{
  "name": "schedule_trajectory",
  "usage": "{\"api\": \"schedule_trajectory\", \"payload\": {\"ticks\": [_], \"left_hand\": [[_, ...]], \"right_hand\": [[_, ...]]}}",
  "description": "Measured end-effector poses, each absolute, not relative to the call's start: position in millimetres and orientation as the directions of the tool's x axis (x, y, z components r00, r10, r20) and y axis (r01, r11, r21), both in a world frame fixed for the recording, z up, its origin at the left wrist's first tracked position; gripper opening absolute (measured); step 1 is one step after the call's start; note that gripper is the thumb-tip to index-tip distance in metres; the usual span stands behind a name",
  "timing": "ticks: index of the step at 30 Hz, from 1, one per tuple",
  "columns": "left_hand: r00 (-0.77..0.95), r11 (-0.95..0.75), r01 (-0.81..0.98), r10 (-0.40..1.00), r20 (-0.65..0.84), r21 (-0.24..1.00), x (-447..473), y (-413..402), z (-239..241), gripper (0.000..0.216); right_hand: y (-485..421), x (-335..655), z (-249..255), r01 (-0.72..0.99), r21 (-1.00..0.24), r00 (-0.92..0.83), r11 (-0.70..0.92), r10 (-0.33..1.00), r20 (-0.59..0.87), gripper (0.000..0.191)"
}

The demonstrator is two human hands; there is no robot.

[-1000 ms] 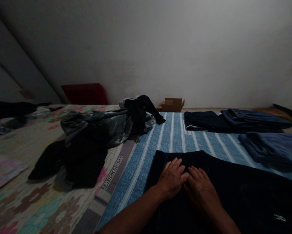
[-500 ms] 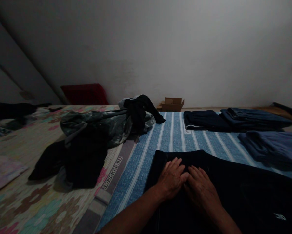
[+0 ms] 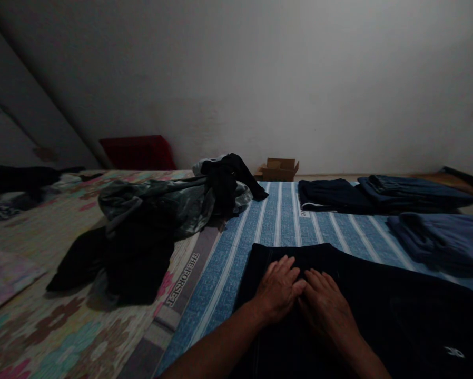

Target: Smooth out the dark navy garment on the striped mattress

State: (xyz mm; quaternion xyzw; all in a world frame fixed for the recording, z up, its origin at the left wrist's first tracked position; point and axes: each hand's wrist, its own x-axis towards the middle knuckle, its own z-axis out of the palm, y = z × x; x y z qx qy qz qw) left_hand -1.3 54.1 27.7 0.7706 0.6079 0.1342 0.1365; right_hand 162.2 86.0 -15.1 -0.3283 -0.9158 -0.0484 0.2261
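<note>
Dark navy trousers (image 3: pixel 382 316) lie spread on the blue striped sheet (image 3: pixel 236 247), running off the lower right of the head view. A small pale logo shows on them at the right. My left hand (image 3: pixel 281 288) rests flat on the cloth near the trousers' left end, fingers stretched out. Beside it, my right hand (image 3: pixel 326 300) also lies flat on the fabric, its fingertips pointing forward. The thumb of my left hand touches or nearly touches my right hand. Neither hand grips the cloth.
Folded dark trousers (image 3: pixel 333 195), folded jeans (image 3: pixel 414 192) and a folded blue garment (image 3: pixel 445 239) lie at the right. A heap of black and grey-green clothes (image 3: pixel 149 226) sits on the floral sheet (image 3: pixel 78 316). Behind are a cardboard box (image 3: pixel 279 169) and a red object (image 3: pixel 137 152).
</note>
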Motion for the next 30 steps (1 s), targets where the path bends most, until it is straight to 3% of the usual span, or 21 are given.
{"api": "schedule_trajectory", "payload": {"ticks": [18, 25, 30], "left_hand": [[0.24, -0.188, 0.9, 0.967, -0.086, 0.394, -1, 53, 33, 0.056], [0.235, -0.174, 0.896, 0.966, -0.103, 0.41, -3, 55, 30, 0.061], [0.239, -0.184, 0.903, 0.966, -0.097, 0.389, -3, 55, 28, 0.064]], "right_hand": [[87, 161, -23, 0.634, -0.062, -0.67, 0.771, 0.587, 0.454, 0.024], [82, 160, -26, 0.648, 0.034, -0.702, 0.761, 0.579, 0.414, 0.035], [67, 152, -19, 0.725, 0.083, -0.66, 0.684, 0.655, 0.368, 0.047]]}}
